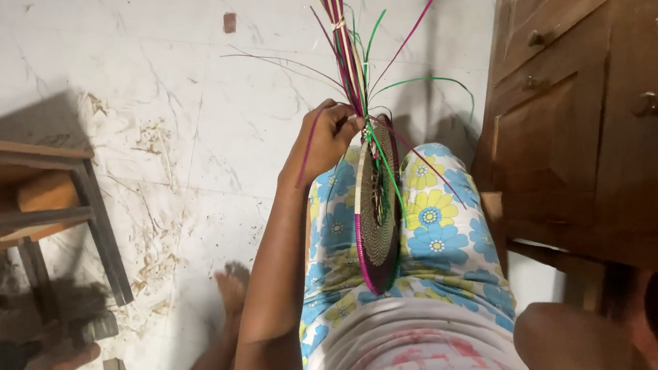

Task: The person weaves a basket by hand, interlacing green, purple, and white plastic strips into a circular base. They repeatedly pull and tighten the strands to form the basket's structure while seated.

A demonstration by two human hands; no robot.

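A round coiled woven disc (373,219), tan with a magenta rim, stands on edge on my lap over a blue and yellow flowered cloth (436,231). My left hand (326,137) is closed on the disc's top edge, pinching the strands there. A bundle of pale, magenta and green strands (342,41) rises from that spot toward the top of the view, and loose green and magenta strands arc out to the right. My right hand is hidden; only part of that arm (565,339) shows at the bottom right.
A dark wooden cabinet (600,106) with knobs stands close on the right. At the left is a wooden stool frame (37,202). Strand scraps (153,256) litter the white marbled floor, where my bare foot (232,290) rests.
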